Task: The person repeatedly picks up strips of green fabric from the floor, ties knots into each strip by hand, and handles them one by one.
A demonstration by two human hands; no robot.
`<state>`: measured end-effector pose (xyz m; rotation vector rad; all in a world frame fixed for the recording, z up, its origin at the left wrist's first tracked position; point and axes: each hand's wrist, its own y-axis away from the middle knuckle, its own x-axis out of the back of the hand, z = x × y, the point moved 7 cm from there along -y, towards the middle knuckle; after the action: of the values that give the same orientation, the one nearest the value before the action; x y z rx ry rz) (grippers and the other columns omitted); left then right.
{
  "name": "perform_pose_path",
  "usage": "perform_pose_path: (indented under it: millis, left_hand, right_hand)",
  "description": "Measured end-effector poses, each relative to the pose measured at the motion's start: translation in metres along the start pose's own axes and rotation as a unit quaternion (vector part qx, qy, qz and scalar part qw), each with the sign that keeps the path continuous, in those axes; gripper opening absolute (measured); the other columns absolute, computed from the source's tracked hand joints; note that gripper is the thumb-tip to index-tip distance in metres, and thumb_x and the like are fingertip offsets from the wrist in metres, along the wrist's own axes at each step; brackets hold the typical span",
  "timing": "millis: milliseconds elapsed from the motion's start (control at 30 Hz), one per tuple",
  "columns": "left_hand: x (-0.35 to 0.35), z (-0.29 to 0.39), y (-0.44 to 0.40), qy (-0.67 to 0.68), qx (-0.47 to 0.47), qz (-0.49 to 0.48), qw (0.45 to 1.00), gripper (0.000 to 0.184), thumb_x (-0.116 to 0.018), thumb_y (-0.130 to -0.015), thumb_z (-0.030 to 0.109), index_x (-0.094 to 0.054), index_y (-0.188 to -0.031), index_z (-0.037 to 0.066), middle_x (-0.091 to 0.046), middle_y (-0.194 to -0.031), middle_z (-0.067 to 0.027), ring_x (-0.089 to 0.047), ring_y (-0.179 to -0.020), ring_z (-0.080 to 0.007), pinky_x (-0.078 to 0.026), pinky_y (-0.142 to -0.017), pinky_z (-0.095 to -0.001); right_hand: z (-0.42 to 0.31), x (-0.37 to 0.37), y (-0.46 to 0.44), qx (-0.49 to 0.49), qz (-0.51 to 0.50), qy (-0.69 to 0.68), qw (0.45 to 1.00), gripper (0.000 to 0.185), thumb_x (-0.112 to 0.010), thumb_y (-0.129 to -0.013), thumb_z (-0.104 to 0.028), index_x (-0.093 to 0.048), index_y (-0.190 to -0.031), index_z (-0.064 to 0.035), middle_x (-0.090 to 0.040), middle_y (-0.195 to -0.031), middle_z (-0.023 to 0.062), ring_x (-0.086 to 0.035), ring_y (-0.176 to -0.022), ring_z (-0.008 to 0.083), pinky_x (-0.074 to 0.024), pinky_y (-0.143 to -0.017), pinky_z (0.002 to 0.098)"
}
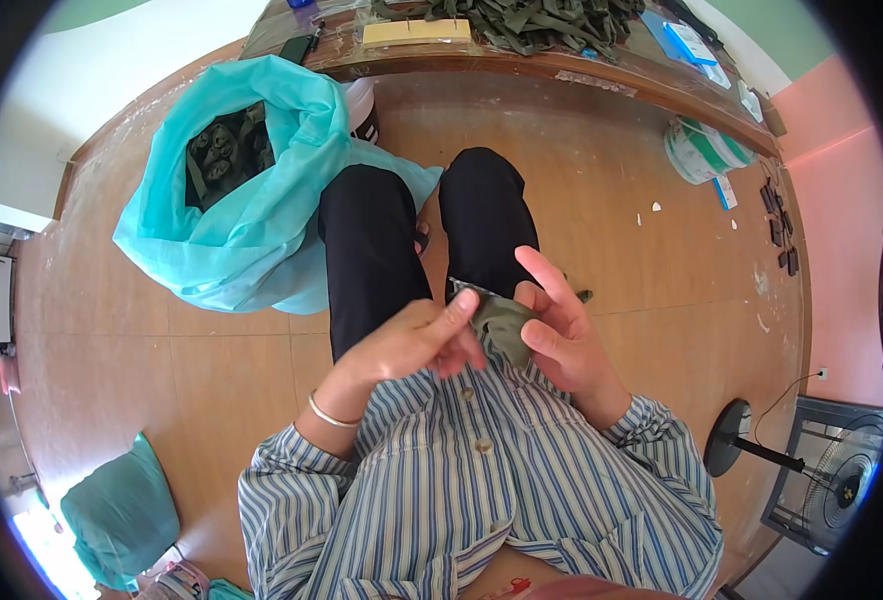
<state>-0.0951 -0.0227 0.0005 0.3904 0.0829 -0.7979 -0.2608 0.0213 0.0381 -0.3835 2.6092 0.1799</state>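
A small folded piece of olive-green fabric (504, 328) is held between my two hands, above my lap and in front of the striped shirt. My left hand (423, 340), with a bangle at its wrist, grips the fabric's near-left edge, thumb on top and fingers partly hidden below. On the other side my right hand (563, 335) has its thumb against the fabric's right edge, with the index finger stretched up and away. To the left stands an open turquoise bag (236, 235) with rolled dark green pieces (226, 155) inside.
A wooden table (521, 70) at the top bears a heap of green straps (526, 20), a yellow block (416, 32) and a phone (296, 49). A white-green bucket (706, 150) stands at right, a fan (846, 488) at lower right, and a teal sack (121, 515) at lower left.
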Motion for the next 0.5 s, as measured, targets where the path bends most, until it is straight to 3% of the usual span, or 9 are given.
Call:
perform_pose_path:
  millis: [133, 267, 367, 433, 500]
  left_hand:
    - [-0.017, -0.009, -0.009, 0.058, -0.072, 0.088, 0.992, 0.037, -0.049, -0.113, 0.030, -0.072, -0.108, 0.001, -0.066, -0.087, -0.0055, -0.054, -0.066, -0.0106, -0.044, -0.064, -0.0222]
    - [-0.003, 0.032, 0.000, 0.223, -0.180, 0.191, 0.939, 0.029, -0.054, -0.111, 0.025, -0.068, -0.103, 0.000, -0.065, -0.085, -0.0059, -0.051, -0.064, -0.0113, -0.043, -0.062, -0.0236]
    - [-0.006, 0.042, 0.010, 0.107, -0.176, 0.199, 0.958, 0.023, -0.058, -0.109, 0.021, -0.067, -0.102, 0.000, -0.065, -0.084, -0.0054, -0.051, -0.064, -0.0110, -0.042, -0.061, -0.0237]
    - [-0.010, 0.048, 0.015, -0.010, -0.172, 0.200, 0.965, 0.018, -0.062, -0.106, 0.017, -0.066, -0.101, 0.000, -0.065, -0.083, -0.0048, -0.050, -0.064, -0.0106, -0.042, -0.061, -0.0237]
    - [-0.015, 0.058, 0.018, -0.076, -0.192, 0.189, 0.960, 0.016, -0.063, -0.106, 0.015, -0.066, -0.101, 0.000, -0.065, -0.082, -0.0043, -0.050, -0.064, -0.0102, -0.042, -0.061, -0.0234]
  right_hand:
    - [-0.010, -0.011, 0.002, 0.018, -0.057, 0.144, 0.988, 0.067, -0.070, -0.094, -0.004, -0.046, -0.156, -0.0069, -0.057, -0.094, 0.0027, -0.050, -0.078, 0.0121, -0.0409, -0.073, 0.0228]
    - [0.000, -0.028, 0.005, -0.011, -0.194, 0.351, 0.916, 0.055, -0.073, -0.092, -0.006, -0.058, -0.144, -0.0048, -0.062, -0.102, 0.0050, -0.055, -0.080, 0.0142, -0.0441, -0.076, 0.0250]
    - [-0.013, -0.016, -0.007, 0.047, -0.152, 0.395, 0.905, 0.046, -0.074, -0.089, -0.006, -0.065, -0.135, -0.0043, -0.066, -0.104, 0.0058, -0.059, -0.085, 0.0161, -0.0472, -0.080, 0.0266]
    - [-0.047, -0.001, -0.014, 0.184, 0.008, 0.380, 0.907, 0.046, -0.075, -0.087, -0.004, -0.066, -0.132, -0.0042, -0.066, -0.099, 0.0045, -0.060, -0.085, 0.0169, -0.0488, -0.082, 0.0277]
    - [-0.064, -0.009, -0.020, 0.202, 0.032, 0.388, 0.899, 0.045, -0.075, -0.087, -0.003, -0.066, -0.131, -0.0037, -0.067, -0.099, 0.0046, -0.060, -0.085, 0.0168, -0.0491, -0.082, 0.0277]
